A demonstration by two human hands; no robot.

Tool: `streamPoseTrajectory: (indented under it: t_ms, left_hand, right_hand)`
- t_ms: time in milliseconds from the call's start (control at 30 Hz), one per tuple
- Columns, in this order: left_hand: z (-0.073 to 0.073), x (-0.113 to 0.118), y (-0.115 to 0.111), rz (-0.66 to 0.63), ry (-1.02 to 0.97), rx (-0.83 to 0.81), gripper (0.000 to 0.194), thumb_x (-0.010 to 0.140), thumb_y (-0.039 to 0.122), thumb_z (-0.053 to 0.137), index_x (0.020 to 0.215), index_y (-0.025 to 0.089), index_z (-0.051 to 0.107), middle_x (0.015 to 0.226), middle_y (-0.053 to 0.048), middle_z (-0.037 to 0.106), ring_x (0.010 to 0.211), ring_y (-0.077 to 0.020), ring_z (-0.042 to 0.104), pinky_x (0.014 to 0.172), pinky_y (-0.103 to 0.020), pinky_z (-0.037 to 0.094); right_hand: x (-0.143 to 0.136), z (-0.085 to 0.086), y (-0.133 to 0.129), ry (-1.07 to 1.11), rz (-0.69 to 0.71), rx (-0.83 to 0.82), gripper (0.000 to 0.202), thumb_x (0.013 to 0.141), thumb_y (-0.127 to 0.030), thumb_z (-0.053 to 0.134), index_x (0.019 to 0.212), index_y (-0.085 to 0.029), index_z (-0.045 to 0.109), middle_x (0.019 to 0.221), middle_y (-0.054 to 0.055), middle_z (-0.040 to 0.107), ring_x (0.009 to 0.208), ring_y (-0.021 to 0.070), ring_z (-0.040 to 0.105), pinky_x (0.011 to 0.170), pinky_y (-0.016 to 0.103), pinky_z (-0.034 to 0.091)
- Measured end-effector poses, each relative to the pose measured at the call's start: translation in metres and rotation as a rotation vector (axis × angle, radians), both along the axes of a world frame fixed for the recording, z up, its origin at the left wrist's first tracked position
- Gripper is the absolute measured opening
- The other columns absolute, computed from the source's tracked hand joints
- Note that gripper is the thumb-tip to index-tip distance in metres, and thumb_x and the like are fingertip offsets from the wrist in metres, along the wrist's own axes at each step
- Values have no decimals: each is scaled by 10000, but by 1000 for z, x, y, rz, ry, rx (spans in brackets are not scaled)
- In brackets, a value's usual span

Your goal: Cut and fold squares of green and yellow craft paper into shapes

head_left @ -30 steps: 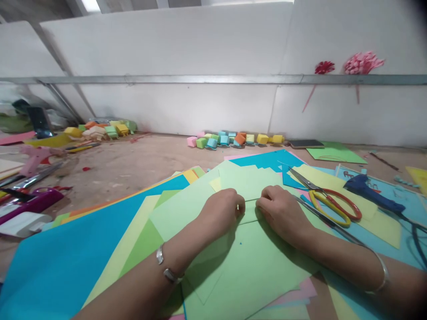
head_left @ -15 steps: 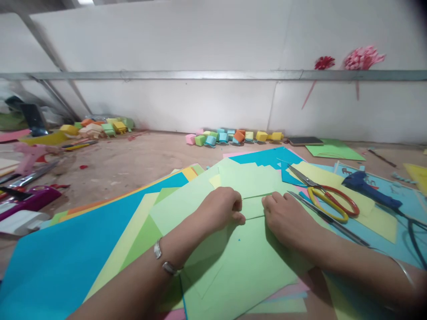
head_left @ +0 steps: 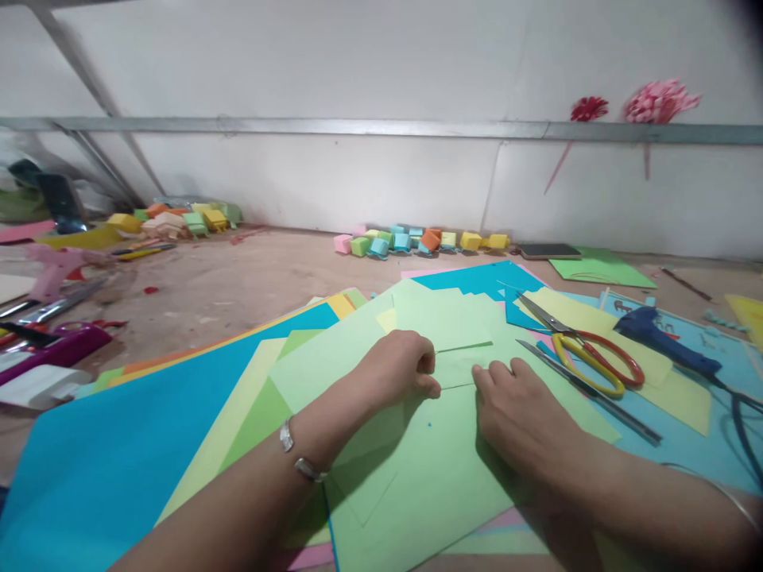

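A narrow piece of light green paper (head_left: 458,365) lies across a stack of larger light green sheets (head_left: 441,469). Its far edge lifts a little and casts a thin dark line. At its left end, my left hand (head_left: 405,365) is closed with thumb and fingertips pinching it. My right hand (head_left: 518,405) has its fingers curled down at the right end, touching the near edge; the thumb is hidden. Right of that hand lie scissors (head_left: 596,365) with red and yellow handles and a slim metal blade or tweezers-like tool (head_left: 590,393).
A blue glue gun (head_left: 664,342) with its cord sits at the right. Blue sheets (head_left: 131,445) spread to the left. Small coloured paper boxes (head_left: 417,241) line the wall. Far left are a pink glue gun (head_left: 53,270) and a purple tool (head_left: 65,349).
My right hand has slid toward me along the paper's right end, from its far edge to its near edge, uncovering the far corner. My left hand keeps its pinch.
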State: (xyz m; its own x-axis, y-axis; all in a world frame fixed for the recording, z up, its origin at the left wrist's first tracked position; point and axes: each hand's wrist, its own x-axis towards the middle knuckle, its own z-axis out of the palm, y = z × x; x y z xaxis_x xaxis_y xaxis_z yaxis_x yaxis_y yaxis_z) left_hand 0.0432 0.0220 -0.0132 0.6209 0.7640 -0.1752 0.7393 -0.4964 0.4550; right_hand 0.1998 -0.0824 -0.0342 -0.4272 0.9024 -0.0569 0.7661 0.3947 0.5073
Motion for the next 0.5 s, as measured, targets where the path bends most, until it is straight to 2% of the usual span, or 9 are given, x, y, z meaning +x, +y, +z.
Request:
streamPoseTrajectory:
  t_ms: [100, 233, 267, 333, 400, 433, 500]
  left_hand:
    - [0, -1, 0, -2, -14, -11, 208, 620, 284, 811, 682, 174, 645, 646, 31, 568, 602, -119, 468, 534, -240, 286]
    - [-2, -3, 0, -21, -58, -13, 198, 628, 280, 802, 677, 178, 640, 636, 31, 555, 602, -122, 469, 537, -241, 282]
    - [-2, -3, 0, -23, -63, -8, 203, 628, 286, 801, 674, 179, 635, 633, 32, 552, 599, -123, 468, 535, -243, 280]
    - [-3, -2, -1, -18, -50, 10, 222, 622, 303, 804, 660, 180, 622, 627, 32, 550, 595, -128, 465, 533, -249, 275]
    - [-2, -2, -1, 4, -49, 18, 239, 622, 326, 798, 645, 181, 610, 627, 31, 555, 595, -133, 468, 534, -253, 277]
    - [0, -2, -1, 24, -67, 13, 244, 632, 340, 789, 638, 182, 604, 628, 30, 561, 596, -133, 472, 537, -253, 283]
    - [4, -2, -1, 75, -141, 5, 250, 676, 370, 749, 628, 182, 592, 619, 30, 566, 594, -132, 479, 542, -253, 297]
  right_hand:
    - [10, 3, 1, -40, -100, -27, 231, 706, -11, 601, 535, -166, 604, 625, 98, 573, 633, 211, 491, 544, 334, 205]
    - [19, 9, 7, 50, -132, 152, 248, 683, 23, 588, 528, -171, 589, 578, 93, 559, 605, 220, 499, 553, 340, 215]
    - [20, 11, 10, 87, -98, 212, 218, 701, 17, 577, 593, -167, 620, 628, 98, 583, 635, 229, 511, 560, 342, 225]
    - [21, 11, 18, 159, 9, 291, 207, 762, -13, 548, 846, -151, 677, 796, 112, 637, 737, 247, 532, 579, 340, 250]
    - [22, 8, 25, 224, 101, 284, 330, 814, -39, 520, 1109, -140, 628, 913, 106, 650, 798, 241, 525, 597, 328, 262]
    - [22, 5, 28, 254, 124, 265, 364, 829, -47, 513, 1170, -141, 598, 914, 96, 650, 792, 232, 515, 600, 322, 257]
    - [24, 2, 33, 313, 133, 244, 310, 833, -58, 525, 1114, -152, 616, 841, 71, 631, 743, 213, 484, 594, 312, 233]
